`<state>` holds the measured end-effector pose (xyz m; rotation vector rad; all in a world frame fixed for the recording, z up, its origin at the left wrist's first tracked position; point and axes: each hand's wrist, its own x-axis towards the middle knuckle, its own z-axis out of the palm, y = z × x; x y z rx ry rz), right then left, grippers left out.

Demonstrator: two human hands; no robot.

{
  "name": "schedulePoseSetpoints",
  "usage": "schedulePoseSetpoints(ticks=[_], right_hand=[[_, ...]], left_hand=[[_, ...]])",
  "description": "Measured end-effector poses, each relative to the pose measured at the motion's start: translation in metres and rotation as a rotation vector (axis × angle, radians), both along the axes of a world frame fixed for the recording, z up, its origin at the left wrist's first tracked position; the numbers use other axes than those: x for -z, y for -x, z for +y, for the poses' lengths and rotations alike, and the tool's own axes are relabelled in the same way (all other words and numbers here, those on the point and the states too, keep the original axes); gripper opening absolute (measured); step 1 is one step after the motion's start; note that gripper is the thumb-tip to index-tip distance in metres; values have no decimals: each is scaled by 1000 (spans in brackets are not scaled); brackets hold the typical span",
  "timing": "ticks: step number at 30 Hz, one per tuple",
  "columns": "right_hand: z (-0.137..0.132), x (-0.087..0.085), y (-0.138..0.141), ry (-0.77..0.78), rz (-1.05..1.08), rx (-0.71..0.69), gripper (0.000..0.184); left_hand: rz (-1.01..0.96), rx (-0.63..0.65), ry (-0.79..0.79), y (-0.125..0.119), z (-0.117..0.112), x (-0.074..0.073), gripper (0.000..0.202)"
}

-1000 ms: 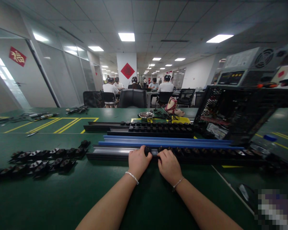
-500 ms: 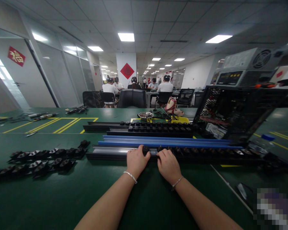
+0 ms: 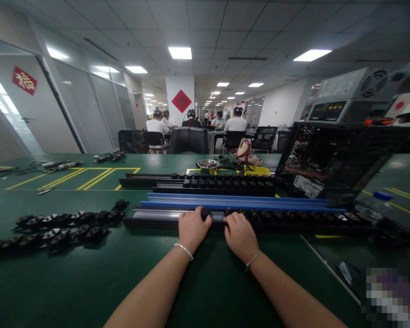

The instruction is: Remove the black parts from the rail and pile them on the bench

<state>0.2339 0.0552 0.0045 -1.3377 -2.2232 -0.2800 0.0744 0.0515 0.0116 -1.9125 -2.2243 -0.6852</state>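
A long black channel rail (image 3: 150, 223) with a silvery inside lies across the table in front of me. My left hand (image 3: 193, 228) is closed on a small black socket module (image 3: 205, 212) sitting in the channel. Just right of it, my right hand (image 3: 241, 233) is closed with thumb and fingers at the leftmost module (image 3: 228, 212) of a row filling the rail's right part. A short bare stretch of channel shows between the two hands. The fingers partly hide both modules.
Behind the rail lies a blue channel (image 3: 232, 200), then two more black rails (image 3: 136, 181) with modules. Loose black modules (image 3: 78, 218) lie in rows at left. An open computer case (image 3: 345, 159) stands at right; a metal bowl (image 3: 208, 164) sits at the back.
My left hand has shifted slightly left along the rail with its module, widening the gap between the modules. My right hand has stayed almost in place.
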Motion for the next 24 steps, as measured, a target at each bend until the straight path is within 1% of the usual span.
schedulePoseSetpoints(ticks=[9,17,24], right_hand=[[0,-1,0,10,9,-5,10],[0,-1,0,22,18,-7,11],[1,-1,0,9,0,-1,11]], left_hand=[[-7,-18,-44,4,2,3,42],[-19,-18,-24,6,1,2,43],[-7,-17,-51,6,1,2,42]])
